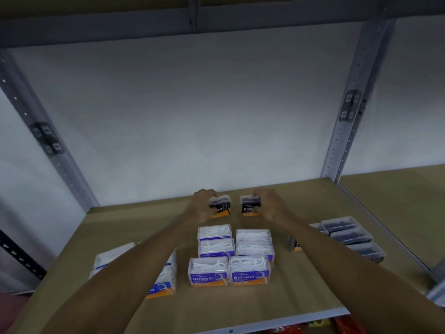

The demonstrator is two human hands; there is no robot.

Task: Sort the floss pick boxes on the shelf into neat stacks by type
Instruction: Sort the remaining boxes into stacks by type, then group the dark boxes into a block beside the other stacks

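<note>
The shelf [252,302] carries all boxes on its brown board. At mid-board, toward the front edge, the white Smooth boxes [231,256] stand in tidy paired rows; this group appears sorted. Near the left edge, further white boxes [161,283] lie loosely, partly hidden by a forearm, and appear unsorted. Near the right edge, dark boxes [349,235] sit in a row. Toward the back edge, two charcoal boxes stand side by side, slightly apart. The left hand [201,206] grasps the left charcoal box [221,207]; the right hand [269,204] grasps the right charcoal box [250,207]. Judgement: roughly half complete; dark boxes still need consolidating.
</note>
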